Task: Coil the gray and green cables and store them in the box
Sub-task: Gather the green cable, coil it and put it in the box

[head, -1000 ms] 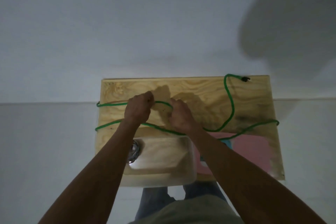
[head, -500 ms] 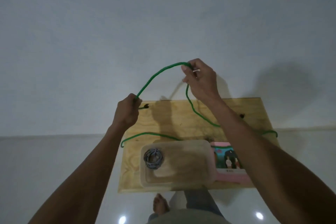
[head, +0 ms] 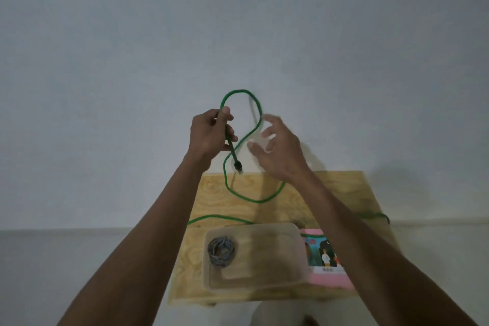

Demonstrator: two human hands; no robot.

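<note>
My left hand point(head: 210, 135) is raised above the table and grips the green cable point(head: 239, 144) near its end; the black plug hangs just below the fist. From the fist the cable arcs up in a loop and drops past my right hand point(head: 277, 145), whose blurred fingers are spread beside the strand. The cable then curves over the wooden board point(head: 341, 193) and trails off both sides. The gray cable point(head: 221, 250) lies coiled in the left end of the clear plastic box point(head: 264, 278).
A pink picture book point(head: 328, 257) lies on the board to the right of the box. A plain white wall stands behind the board, and pale floor surrounds it.
My left hand rose and now holds the plug end upright. My right hand came down and toward the left, its fingers spreading off the cable. The loop between the hands narrowed.
</note>
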